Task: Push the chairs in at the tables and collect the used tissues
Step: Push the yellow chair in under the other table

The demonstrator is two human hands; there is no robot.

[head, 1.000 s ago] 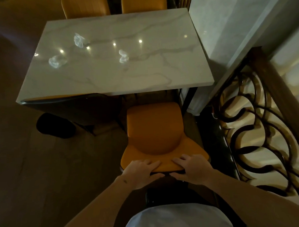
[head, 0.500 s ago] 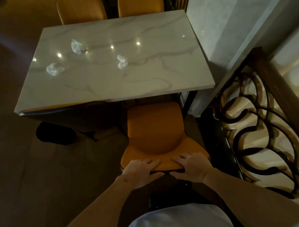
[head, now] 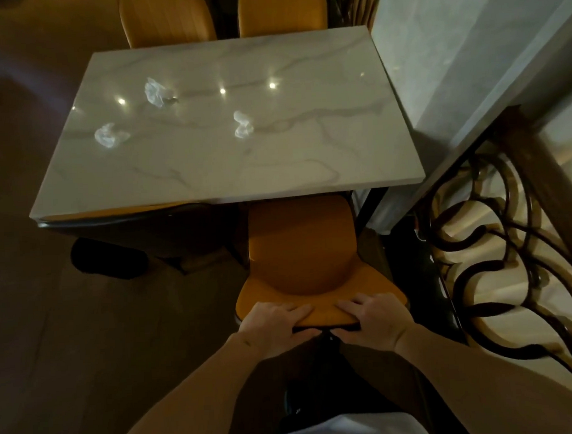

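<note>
The fingers of the left hand (head: 276,325) and right hand (head: 371,321) curl over the top edge of the orange chair (head: 301,249) backrest, clasping it from behind, a hold suited to pushing straight forward. The seat's front already sits under the marble tabletop (head: 276,171). Three crumpled tissues (head: 243,124) lie apart on it, likely left until both hands are free.
</note>
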